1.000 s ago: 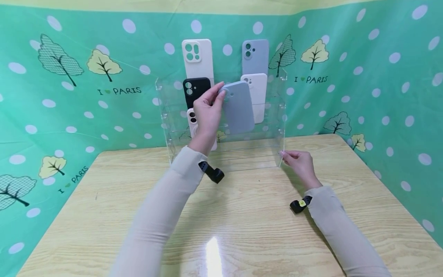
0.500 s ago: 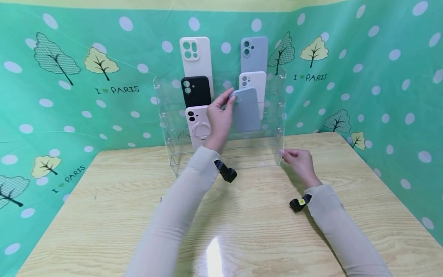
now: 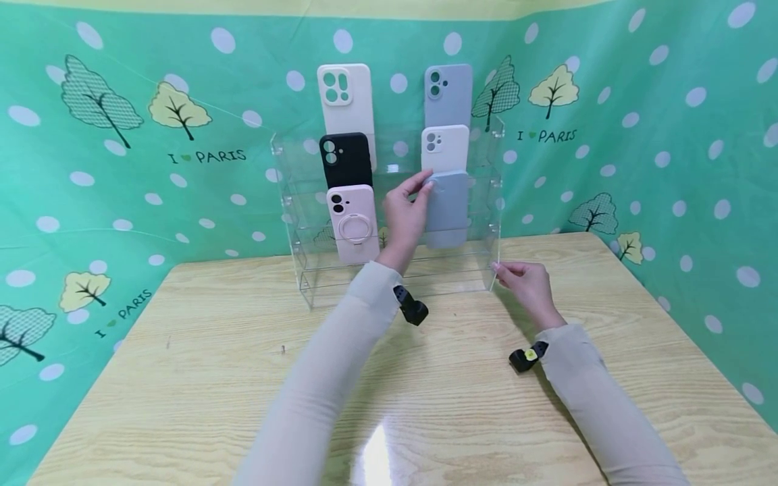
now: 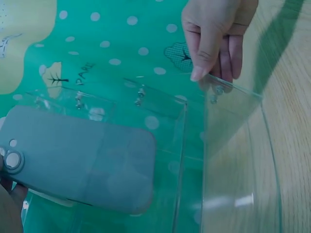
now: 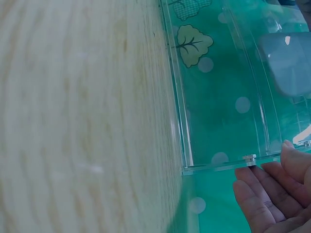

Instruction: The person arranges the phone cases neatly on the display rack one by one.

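My left hand (image 3: 404,212) pinches a blue-grey phone case (image 3: 448,206) by its upper left corner. The case leans upright in a low tier at the right of a clear acrylic display stand (image 3: 297,260), its lower part behind a transparent front strip. In the left wrist view, the case (image 4: 82,158) shows its camera cutout beside the fingers at the left edge. Thumb and fingers of my right hand (image 3: 527,287) pinch the stand's right side panel near its bottom; the right wrist view shows that hand (image 5: 279,194) at a metal fastener on the panel.
Behind the held case stand a white case (image 3: 446,147) and another blue-grey case (image 3: 450,94). A left column has a cream case (image 3: 352,118), a black case (image 3: 348,162) and a pink case with a ring (image 3: 354,226). A green printed cloth (image 3: 200,121) hangs behind the wooden table (image 3: 200,378).
My left hand has moved right and down with the blue-grey case, from in front of the stand's middle into the right column. The pink case is uncovered. My right hand stays at the side panel.
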### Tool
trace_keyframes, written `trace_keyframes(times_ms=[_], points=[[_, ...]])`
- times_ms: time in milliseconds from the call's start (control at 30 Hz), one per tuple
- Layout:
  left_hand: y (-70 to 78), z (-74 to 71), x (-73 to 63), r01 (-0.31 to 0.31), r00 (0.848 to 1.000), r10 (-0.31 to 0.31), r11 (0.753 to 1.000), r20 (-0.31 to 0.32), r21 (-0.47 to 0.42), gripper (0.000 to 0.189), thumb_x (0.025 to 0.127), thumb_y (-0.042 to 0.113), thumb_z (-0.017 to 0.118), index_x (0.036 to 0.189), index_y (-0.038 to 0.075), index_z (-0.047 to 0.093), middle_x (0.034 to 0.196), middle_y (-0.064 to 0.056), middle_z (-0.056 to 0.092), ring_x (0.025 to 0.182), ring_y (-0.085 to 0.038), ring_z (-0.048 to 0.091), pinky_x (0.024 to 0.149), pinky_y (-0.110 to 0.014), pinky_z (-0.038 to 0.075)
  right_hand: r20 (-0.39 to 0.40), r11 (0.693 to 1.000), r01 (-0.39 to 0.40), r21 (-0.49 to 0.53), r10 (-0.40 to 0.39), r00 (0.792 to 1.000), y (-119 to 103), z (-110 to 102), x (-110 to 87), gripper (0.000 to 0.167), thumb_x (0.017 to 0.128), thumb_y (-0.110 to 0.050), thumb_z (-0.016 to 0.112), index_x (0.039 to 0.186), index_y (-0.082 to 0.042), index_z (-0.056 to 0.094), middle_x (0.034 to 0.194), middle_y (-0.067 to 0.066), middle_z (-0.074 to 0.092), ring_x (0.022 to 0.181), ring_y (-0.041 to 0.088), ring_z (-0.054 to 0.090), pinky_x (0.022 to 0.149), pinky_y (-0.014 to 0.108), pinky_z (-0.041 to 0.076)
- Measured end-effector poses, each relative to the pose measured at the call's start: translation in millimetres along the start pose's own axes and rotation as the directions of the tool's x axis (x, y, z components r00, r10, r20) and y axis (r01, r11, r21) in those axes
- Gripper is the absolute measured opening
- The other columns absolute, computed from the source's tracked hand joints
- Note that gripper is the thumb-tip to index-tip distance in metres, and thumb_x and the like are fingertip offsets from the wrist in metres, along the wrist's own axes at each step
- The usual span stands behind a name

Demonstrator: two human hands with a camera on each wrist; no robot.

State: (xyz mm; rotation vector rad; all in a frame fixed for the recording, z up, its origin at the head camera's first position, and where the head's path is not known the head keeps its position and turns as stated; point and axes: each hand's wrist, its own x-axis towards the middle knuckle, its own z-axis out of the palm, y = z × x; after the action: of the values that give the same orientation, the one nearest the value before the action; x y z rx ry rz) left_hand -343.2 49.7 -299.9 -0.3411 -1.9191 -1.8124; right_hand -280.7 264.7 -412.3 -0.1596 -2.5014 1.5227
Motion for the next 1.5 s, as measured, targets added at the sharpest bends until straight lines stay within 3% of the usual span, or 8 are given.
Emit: trace_keyframes(times_ms=[333, 600, 967, 1067, 1300, 1500], points=[[-9.4, -0.2, -2.5, -0.039, 0.997, 0.034, 0.997, 0.072, 0.069, 0.022, 0.09, 0.01, 0.063, 0.111, 0.008, 0.069, 0.107, -0.004, 0.069, 0.093, -0.008, 0.061, 0.074, -0.017, 0.055, 0.011, 1.0, -0.019, 0.021, 0.019, 1.0, -0.9, 0.7, 0.3, 0.045, 0.091, -0.036, 0.062, 0.113, 0.002, 0.066, 0.108, 0.022, 0.066, 0.094, 0.029, 0.067, 0.071, 0.014, 0.055], [-11.3, 1.4, -8.0, -0.15, 0.989, 0.15, 0.98, 0.01, 0.129, 0.022, 0.09, 0.007, 0.063, 0.111, 0.003, 0.069, 0.105, -0.01, 0.056, 0.096, -0.014, 0.056, 0.071, -0.016, 0.054, 0.015, 1.0, -0.017, 0.02, 0.017, 1.0, -2.2, 0.3, 0.3, 0.043, 0.091, -0.035, 0.062, 0.113, 0.002, 0.066, 0.108, 0.022, 0.066, 0.094, 0.029, 0.067, 0.071, 0.014, 0.054], [-10.7, 4.8, -9.3, -0.105, 0.988, 0.122, 0.981, -0.098, 0.165, 0.025, 0.088, 0.013, 0.066, 0.111, 0.003, 0.068, 0.1, -0.009, 0.059, 0.091, -0.013, 0.063, 0.076, -0.012, 0.052, 0.012, 0.999, -0.021, 0.028, 0.02, 1.0, -1.3, -0.2, 0.5, 0.044, 0.091, -0.035, 0.062, 0.113, 0.003, 0.066, 0.108, 0.022, 0.066, 0.091, 0.025, 0.068, 0.072, 0.015, 0.055], [-12.2, 5.8, -9.0, -0.116, 0.983, 0.142, 0.973, -0.12, 0.201, 0.024, 0.087, 0.015, 0.068, 0.108, 0.004, 0.069, 0.1, -0.008, 0.062, 0.09, -0.012, 0.064, 0.076, -0.011, 0.052, 0.015, 0.999, -0.027, 0.026, 0.027, 1.0, -1.8, -0.4, -0.3, 0.044, 0.091, -0.036, 0.062, 0.113, 0.003, 0.066, 0.109, 0.022, 0.066, 0.09, 0.022, 0.068, 0.073, 0.016, 0.055], [-18.6, 6.5, -8.5, -0.178, 0.969, 0.217, 0.946, -0.12, 0.271, 0.024, 0.086, 0.018, 0.07, 0.107, 0.006, 0.07, 0.1, -0.006, 0.064, 0.088, -0.012, 0.064, 0.075, -0.012, 0.053, 0.012, 0.999, -0.024, 0.033, 0.023, 1.0, -2.1, -1.2, -1.3, 0.043, 0.091, -0.034, 0.062, 0.113, 0.003, 0.065, 0.109, 0.023, 0.066, 0.092, 0.025, 0.067, 0.072, 0.015, 0.055], [-22.0, 4.1, -11.9, -0.181, 0.972, 0.21, 0.954, -0.101, 0.238, 0.028, 0.084, 0.016, 0.071, 0.11, 0.005, 0.069, 0.105, -0.007, 0.063, 0.092, -0.013, 0.063, 0.076, -0.013, 0.053, 0.013, 0.999, -0.024, 0.037, 0.024, 1.0, -0.4, -1.2, -2.0, 0.044, 0.091, -0.034, 0.063, 0.113, 0.003, 0.065, 0.108, 0.023, 0.066, 0.087, 0.019, 0.068, 0.072, 0.014, 0.054]])
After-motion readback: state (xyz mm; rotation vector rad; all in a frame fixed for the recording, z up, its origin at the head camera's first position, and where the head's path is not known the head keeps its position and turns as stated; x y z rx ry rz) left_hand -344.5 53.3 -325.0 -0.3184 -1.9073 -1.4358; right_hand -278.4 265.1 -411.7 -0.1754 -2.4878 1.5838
